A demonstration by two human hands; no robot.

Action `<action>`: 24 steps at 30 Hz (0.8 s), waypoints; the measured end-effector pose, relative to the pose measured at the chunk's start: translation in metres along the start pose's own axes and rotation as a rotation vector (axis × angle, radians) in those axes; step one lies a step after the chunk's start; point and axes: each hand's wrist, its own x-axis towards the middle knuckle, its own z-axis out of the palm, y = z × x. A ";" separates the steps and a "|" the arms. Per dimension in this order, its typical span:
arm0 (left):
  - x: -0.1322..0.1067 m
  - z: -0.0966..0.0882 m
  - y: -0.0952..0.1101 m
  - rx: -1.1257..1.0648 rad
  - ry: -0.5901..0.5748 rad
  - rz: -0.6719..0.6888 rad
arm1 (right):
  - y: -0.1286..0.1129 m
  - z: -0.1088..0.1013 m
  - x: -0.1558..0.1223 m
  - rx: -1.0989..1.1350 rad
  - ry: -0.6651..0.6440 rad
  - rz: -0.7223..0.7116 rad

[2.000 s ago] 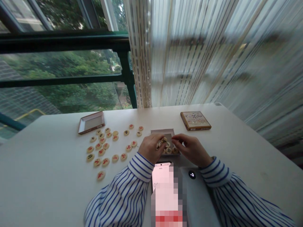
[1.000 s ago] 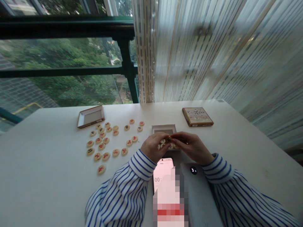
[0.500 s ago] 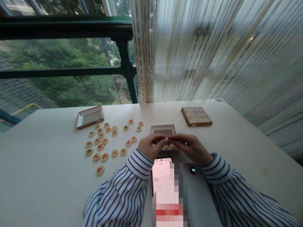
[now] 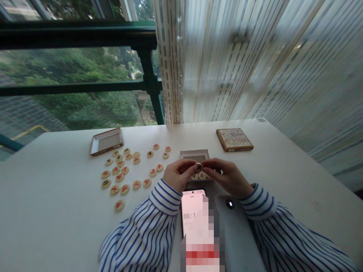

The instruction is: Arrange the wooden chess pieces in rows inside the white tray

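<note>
Between the fingertips of both hands is a round Chinese chess piece [image 4: 199,167], its dark-marked face tilted toward me. My left hand [image 4: 178,173] pinches it from the left, and my right hand [image 4: 229,175] grips its right edge. Just beneath them lies an open box [image 4: 194,152] with a grey inside. Several black-marked pieces [image 4: 202,175] sit in a row along its near side, partly covered by my fingers. Left of my hands, many loose pieces [image 4: 125,189] with red or dark characters are scattered on the white table [image 4: 65,211].
An upturned box lid [image 4: 107,141] lies at the back left. A decorated flat box [image 4: 235,139] stands at the back right. In front of me are a phone [image 4: 189,216] showing a timer and a grey device [image 4: 241,238]. A curtain [image 4: 215,68] hangs behind the table.
The piece between my fingers has turned so that its marked face shows; before, only a small pale part showed. The view has shifted slightly. The loose pieces lie as before.
</note>
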 end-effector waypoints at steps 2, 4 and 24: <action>0.000 0.000 0.000 -0.024 -0.008 -0.006 | 0.000 0.000 0.000 0.022 0.006 0.010; -0.001 0.001 0.000 -0.016 -0.019 -0.004 | -0.001 0.000 0.000 0.037 0.008 0.019; -0.001 0.003 0.007 -0.082 0.024 -0.082 | 0.005 0.001 0.000 -0.325 0.056 -0.332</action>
